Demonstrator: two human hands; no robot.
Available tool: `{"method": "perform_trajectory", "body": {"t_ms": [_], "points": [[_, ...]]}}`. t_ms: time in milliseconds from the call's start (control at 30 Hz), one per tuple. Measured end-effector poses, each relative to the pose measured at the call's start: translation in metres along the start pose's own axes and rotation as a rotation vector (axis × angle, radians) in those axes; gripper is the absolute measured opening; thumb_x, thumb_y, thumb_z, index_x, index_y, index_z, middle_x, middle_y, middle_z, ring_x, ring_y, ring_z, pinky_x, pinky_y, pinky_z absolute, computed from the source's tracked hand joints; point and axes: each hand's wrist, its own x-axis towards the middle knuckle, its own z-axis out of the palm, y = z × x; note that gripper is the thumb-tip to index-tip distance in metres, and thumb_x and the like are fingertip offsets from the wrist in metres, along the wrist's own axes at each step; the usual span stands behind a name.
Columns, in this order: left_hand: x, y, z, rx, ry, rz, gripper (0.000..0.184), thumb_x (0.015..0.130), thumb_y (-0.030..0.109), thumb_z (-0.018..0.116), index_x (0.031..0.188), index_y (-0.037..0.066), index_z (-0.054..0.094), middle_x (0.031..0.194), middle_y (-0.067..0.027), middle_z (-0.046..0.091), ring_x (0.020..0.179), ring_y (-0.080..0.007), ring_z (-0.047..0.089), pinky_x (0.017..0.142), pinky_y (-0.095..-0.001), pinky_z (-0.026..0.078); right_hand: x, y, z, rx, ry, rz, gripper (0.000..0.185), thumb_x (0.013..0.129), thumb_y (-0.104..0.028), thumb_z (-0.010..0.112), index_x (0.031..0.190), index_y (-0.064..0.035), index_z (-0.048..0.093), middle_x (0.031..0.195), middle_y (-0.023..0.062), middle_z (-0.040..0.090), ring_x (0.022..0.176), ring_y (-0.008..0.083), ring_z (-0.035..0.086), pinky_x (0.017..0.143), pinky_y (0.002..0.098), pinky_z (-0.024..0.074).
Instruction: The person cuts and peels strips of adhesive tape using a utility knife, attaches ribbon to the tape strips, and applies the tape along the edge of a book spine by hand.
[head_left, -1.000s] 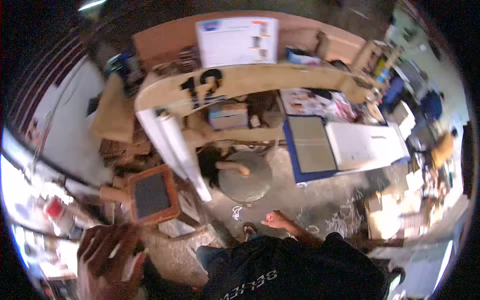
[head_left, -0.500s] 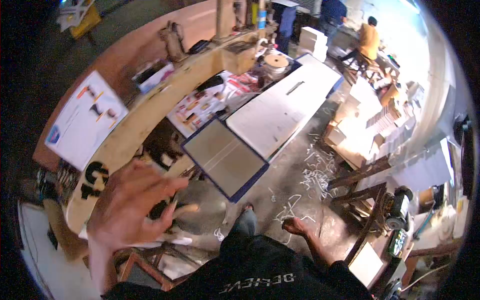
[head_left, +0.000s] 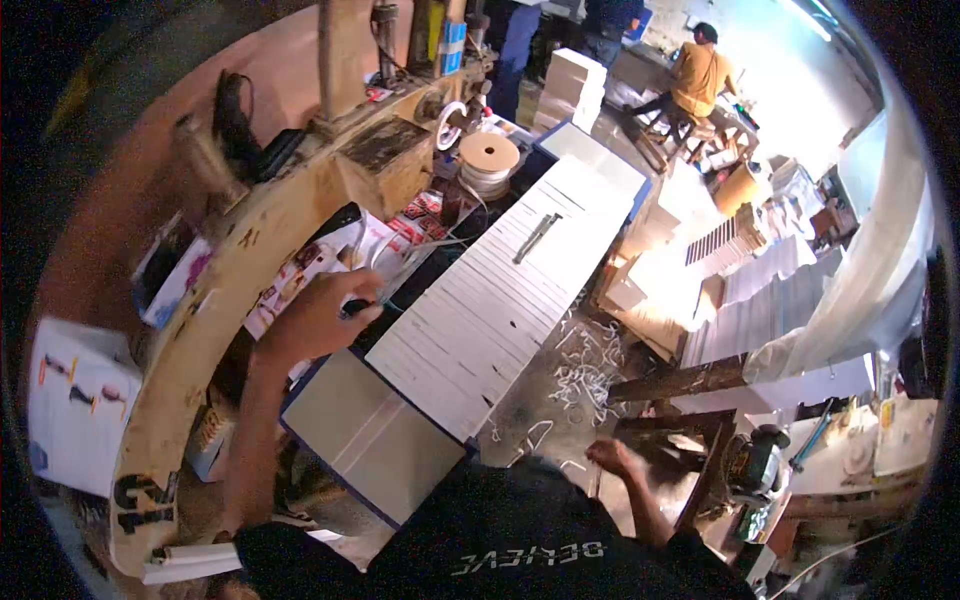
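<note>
My left hand (head_left: pixel 322 312) is raised over the near left end of a long block of stacked white sheets (head_left: pixel 490 290), its fingers curled around something dark that I cannot make out. A small dark tool (head_left: pixel 537 238) lies on top of the stack. Under the stack, a grey board with blue edges (head_left: pixel 375 435) sticks out at the near end. My right hand (head_left: pixel 612 457) hangs low, right of the stack's near corner, with its fingers curled in; whether they hold anything is hidden.
A spool of white cord (head_left: pixel 488 165) stands behind the stack. The curved wooden bench edge (head_left: pixel 190 350) runs along the left. White scraps (head_left: pixel 585 385) litter the floor. Right of them are paper stacks (head_left: pixel 725 240) and a machine (head_left: pixel 758 465). A seated person (head_left: pixel 700 75) is far back.
The view has swung right and come closer to the long white stack. My left hand has moved from the wooden bench edge to above the stack's near end.
</note>
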Motion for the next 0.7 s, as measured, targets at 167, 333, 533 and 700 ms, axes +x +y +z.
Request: {"method": "perform_trajectory", "body": {"t_ms": [167,333,533,700], "points": [[0.114,-0.059,0.1,-0.214,0.024,0.027,0.027,0.092,0.013,0.062,0.115,-0.001,0.063,0.106,-0.0192,0.071,0.105,-0.0307,0.068,0.092,-0.0381,0.051,0.029,-0.016,-0.038,-0.113,0.014,0.09,0.032,0.084,-0.035,0.069,0.09,-0.0041,0.074,0.079,0.0101,0.074,0.075,0.0187,0.07,0.069,0.0355,0.054],[0.194,-0.157,0.197,-0.309,0.015,-0.142,0.039,0.094,0.017,0.061,0.129,0.0,0.055,0.125,-0.0237,0.062,0.121,-0.0354,0.058,0.102,-0.0412,0.045,0.074,0.056,-0.031,0.046,-0.254,0.16,0.028,0.085,-0.034,0.068,0.086,-0.0067,0.074,0.073,0.0051,0.07,0.067,0.0162,0.064,0.063,0.0345,0.0508],[0.215,-0.21,0.237,0.129,0.048,-0.197,0.06,0.09,0.022,0.066,0.143,0.005,0.044,0.138,-0.0233,0.053,0.134,-0.0419,0.043,0.114,-0.058,0.025,0.151,0.073,-0.096,-0.106,-0.432,0.189,0.024,0.083,-0.038,0.075,0.091,-0.015,0.075,0.083,0.0067,0.072,0.074,0.0184,0.066,0.067,0.035,0.0523],[0.204,-0.166,0.186,0.083,0.105,-0.3,0.015,0.083,0.013,0.071,0.094,0.005,0.065,0.101,-0.0143,0.067,0.102,-0.0344,0.062,0.088,-0.0459,0.046,0.249,0.127,-0.191,0.766,-0.328,0.178,0.023,0.094,-0.016,0.06,0.105,0.0033,0.067,0.085,0.0178,0.071,0.071,0.0265,0.07,0.059,0.0336,0.0578]]}}
